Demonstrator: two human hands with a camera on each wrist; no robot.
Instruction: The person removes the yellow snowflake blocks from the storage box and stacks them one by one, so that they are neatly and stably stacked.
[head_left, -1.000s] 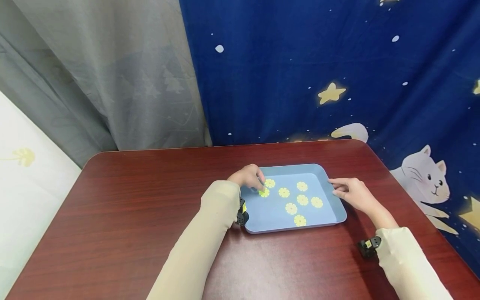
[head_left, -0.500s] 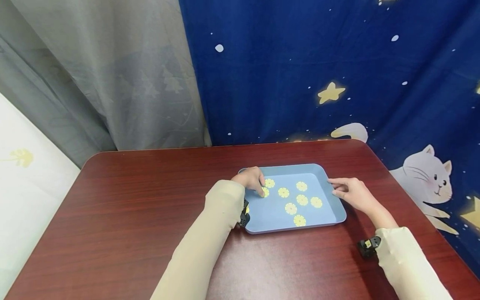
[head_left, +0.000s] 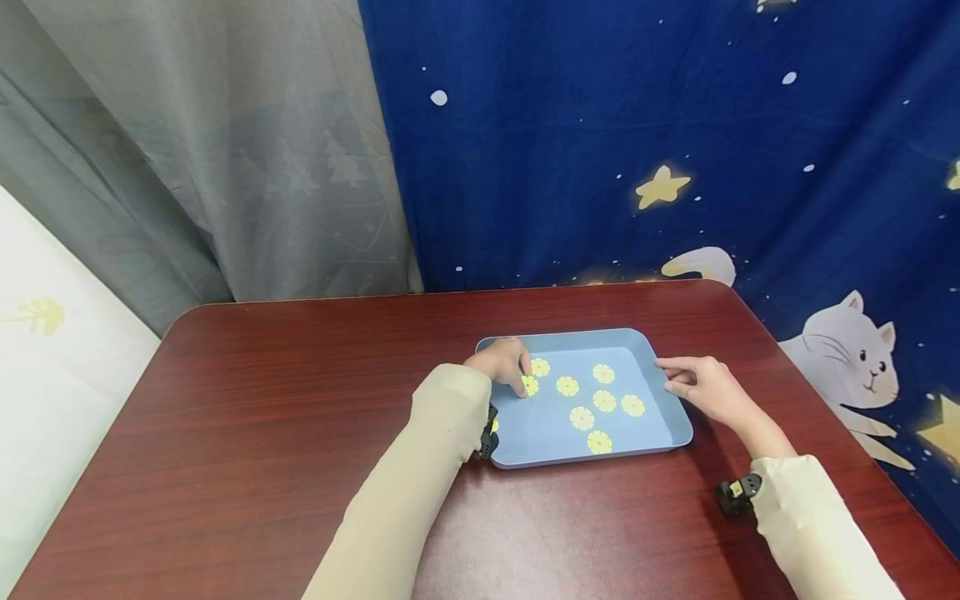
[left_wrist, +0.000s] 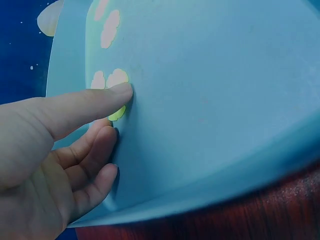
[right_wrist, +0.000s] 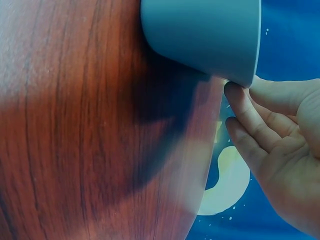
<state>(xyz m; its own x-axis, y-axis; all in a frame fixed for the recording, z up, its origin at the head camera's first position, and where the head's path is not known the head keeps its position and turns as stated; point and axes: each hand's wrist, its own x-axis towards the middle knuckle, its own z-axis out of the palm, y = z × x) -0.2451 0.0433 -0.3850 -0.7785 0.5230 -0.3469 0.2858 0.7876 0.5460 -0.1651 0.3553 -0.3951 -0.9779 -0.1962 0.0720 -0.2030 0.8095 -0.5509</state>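
In the head view a blue tray [head_left: 645,433] lies on the table, with several flat yellow flower-shaped discs [head_left: 567,386] on its floor. My left hand [head_left: 501,360] reaches over the tray's left side. Its thumb and a fingertip pinch a yellow flower-shaped disc [left_wrist: 119,111] at its edges, low against the tray floor; the thumb partly covers it. Another disc [head_left: 540,367] lies just behind that one. My right hand [head_left: 708,387] pinches the tray's right rim between thumb and fingers, as the right wrist view also shows.
The reddish-brown wooden table [head_left: 285,433] extends left of the tray and in front of it. Behind it hang a grey curtain [head_left: 300,167] and a blue curtain [head_left: 540,150] with stars and a cat. Black wrist cameras [head_left: 738,493] sit at both sleeves.
My left hand has shifted slightly right and toward me, with its fingers staying at the same disc. My right hand and the tray look unmoved.
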